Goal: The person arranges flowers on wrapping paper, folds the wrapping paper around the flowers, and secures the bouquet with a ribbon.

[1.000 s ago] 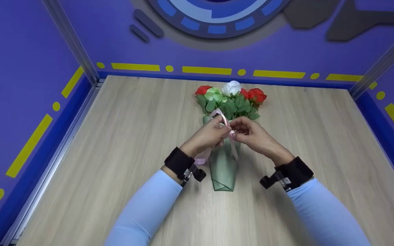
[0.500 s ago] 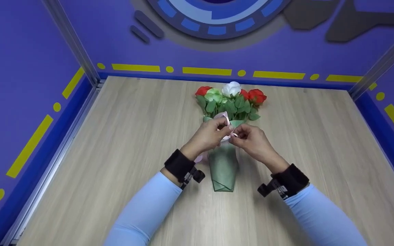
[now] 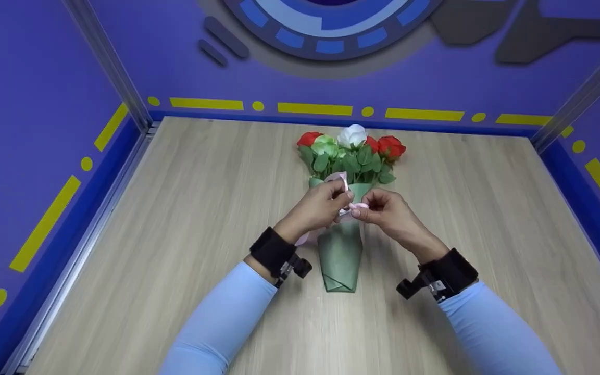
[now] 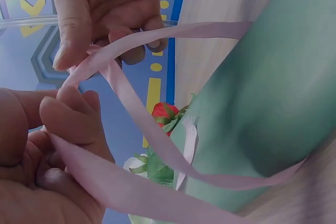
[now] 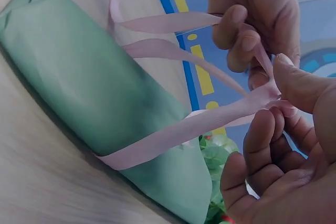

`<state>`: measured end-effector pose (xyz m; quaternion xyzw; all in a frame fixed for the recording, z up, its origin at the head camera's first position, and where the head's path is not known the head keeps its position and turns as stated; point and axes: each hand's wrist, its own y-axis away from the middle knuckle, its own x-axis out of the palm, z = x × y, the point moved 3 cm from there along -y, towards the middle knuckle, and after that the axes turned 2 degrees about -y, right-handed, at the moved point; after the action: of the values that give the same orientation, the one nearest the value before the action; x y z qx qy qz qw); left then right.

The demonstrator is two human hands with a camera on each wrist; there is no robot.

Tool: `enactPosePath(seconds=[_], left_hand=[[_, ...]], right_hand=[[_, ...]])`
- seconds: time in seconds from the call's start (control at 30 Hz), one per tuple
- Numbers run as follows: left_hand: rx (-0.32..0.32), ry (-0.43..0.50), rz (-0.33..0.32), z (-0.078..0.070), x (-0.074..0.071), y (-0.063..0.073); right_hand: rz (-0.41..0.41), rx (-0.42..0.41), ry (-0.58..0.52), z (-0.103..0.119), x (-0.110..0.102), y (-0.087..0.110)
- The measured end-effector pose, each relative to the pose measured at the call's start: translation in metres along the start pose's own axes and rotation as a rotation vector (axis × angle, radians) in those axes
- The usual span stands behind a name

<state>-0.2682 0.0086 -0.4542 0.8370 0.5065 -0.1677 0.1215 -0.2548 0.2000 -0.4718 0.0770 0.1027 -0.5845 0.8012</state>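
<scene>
A bouquet lies on the table in green wrapping paper (image 3: 340, 255), its flowers pointing away from me. Pink ribbon (image 4: 152, 142) passes around the wrap and rises to both hands. My left hand (image 3: 314, 207) pinches ribbon between thumb and fingers above the wrap, a loop standing over its fingertips. Close on its right, my right hand (image 3: 395, 217) pinches a short bend of the ribbon between thumb and index finger. In the right wrist view, ribbon strands (image 5: 157, 137) run taut from the wrap to the meeting fingertips. Fingers partly hide the crossing, so any knot there is unclear.
The bouquet's heads include a white rose (image 3: 352, 136), a pale green flower (image 3: 325, 145) and red roses (image 3: 392, 148) above green leaves. Beneath is a wood-grain table (image 3: 201, 208). Blue panels with yellow markings (image 3: 314, 108) stand along its back and sides.
My right hand has come down and then slightly right, drawing out a short bend of ribbon. The tail that hung over the wrap has gone from sight. My left hand has barely moved.
</scene>
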Motion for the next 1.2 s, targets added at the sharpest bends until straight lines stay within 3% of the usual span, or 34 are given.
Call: enactPosePath(seconds=[0.33, 0.63, 0.77, 0.87, 1.1, 1.2], left_hand=[[0.018, 0.002, -0.013, 0.003, -0.001, 0.0], [-0.015, 0.037, 0.025, 0.004, 0.002, 0.001], [-0.029, 0.062, 0.039, 0.005, 0.003, 0.001], [-0.03, 0.068, 0.04, 0.005, 0.003, 0.0], [-0.035, 0.028, 0.043, 0.006, 0.003, 0.0], [-0.029, 0.015, 0.035, 0.006, 0.003, 0.0]], right_hand=[[-0.056, -0.042, -0.203, -0.002, -0.001, 0.003], [-0.211, -0.093, 0.089, 0.0, 0.001, 0.006], [-0.264, -0.094, 0.004, -0.003, -0.003, 0.008], [-0.237, -0.084, -0.057, -0.005, -0.005, 0.011], [-0.143, -0.101, 0.093, -0.011, -0.008, 0.017], [-0.181, -0.125, -0.037, -0.013, -0.01, 0.019]])
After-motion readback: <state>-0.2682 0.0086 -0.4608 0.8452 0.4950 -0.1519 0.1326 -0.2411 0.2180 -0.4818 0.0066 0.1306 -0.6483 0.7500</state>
